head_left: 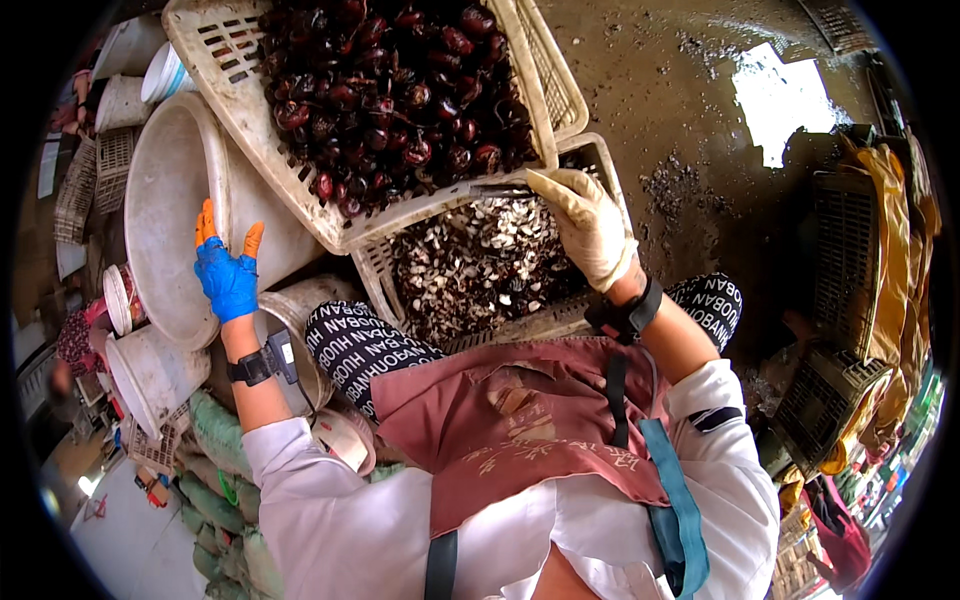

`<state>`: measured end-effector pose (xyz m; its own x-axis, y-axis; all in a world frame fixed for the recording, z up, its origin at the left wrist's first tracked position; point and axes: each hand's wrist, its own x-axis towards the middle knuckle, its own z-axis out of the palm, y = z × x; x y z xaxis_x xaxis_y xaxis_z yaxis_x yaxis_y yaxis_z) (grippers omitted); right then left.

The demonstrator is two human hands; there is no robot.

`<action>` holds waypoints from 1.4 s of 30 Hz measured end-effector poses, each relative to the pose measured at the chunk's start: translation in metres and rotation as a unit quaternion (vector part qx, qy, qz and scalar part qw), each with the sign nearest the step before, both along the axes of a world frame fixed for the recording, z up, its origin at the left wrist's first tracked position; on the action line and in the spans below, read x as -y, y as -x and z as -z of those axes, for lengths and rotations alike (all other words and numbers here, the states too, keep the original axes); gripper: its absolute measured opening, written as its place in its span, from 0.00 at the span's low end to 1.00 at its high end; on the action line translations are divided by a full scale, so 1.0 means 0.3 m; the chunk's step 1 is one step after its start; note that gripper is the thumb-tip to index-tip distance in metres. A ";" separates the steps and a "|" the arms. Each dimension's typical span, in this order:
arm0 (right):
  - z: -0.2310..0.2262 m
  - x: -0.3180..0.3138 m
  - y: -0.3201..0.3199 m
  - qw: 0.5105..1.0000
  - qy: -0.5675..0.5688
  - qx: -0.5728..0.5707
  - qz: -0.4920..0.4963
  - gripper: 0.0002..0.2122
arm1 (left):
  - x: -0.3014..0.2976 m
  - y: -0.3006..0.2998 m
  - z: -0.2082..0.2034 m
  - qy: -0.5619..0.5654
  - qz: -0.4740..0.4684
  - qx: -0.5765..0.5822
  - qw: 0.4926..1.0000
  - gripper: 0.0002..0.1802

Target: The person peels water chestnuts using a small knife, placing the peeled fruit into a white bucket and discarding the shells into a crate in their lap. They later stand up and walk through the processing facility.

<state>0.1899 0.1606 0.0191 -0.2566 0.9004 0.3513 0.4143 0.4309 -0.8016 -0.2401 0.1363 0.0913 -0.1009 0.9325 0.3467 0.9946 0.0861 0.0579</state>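
My right hand (587, 232), in a cream glove, is closed around a thin dark-metal tool (500, 190) that looks like a peeling knife. It is held above a lower crate (612, 180) of white and dark brown peelings (490, 262). My left hand (226, 276), in a blue glove with orange fingers, is spread and holds nothing visible. That hand is in front of the rim of a big whitish tub (170, 190). A pale plastic crate (345, 235) full of dark red, round corms like water chestnuts (400, 105) rests tilted ahead, partly over the peelings crate.
Buckets (155, 375) and a small pink-rimmed pail (343, 440) stand at my left, with green sacks (215, 435) behind. Wet, littered floor (660, 110) lies at the far right. Dark crates (830, 400) and yellow-brown sheeting (885, 280) are stacked on the right.
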 end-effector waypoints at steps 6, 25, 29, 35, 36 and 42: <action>-0.027 -0.115 0.156 0.954 -0.045 0.275 -0.110 0.18 | 0.053 -0.043 -0.030 -0.003 0.055 0.029 0.998 0.38; -0.100 -0.194 0.544 0.738 0.250 0.599 -0.183 0.08 | 0.631 0.061 -0.395 0.269 -0.124 0.353 0.887 0.39; -0.104 -0.204 0.604 0.707 0.252 0.630 -0.199 0.06 | 0.629 0.099 -0.401 0.293 -0.124 0.360 0.877 0.38; -0.065 -0.237 0.635 0.751 0.348 0.536 -0.165 0.09 | 0.571 0.099 -0.434 0.338 -0.111 0.359 0.863 0.35; -0.076 -0.230 0.600 0.788 0.347 0.488 -0.145 0.08 | 0.548 0.076 -0.458 0.344 -0.099 0.343 0.868 0.35; -0.329 -0.062 0.323 0.903 0.175 0.391 -0.040 0.19 | 0.430 -0.151 -0.620 0.368 0.006 0.315 0.875 0.35</action>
<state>0.0930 0.1791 0.1179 -0.3723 0.8884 -0.2686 0.8912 0.2614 -0.3707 -0.1949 0.0072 0.2774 -0.0440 0.8822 -0.4687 0.7867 0.3198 0.5281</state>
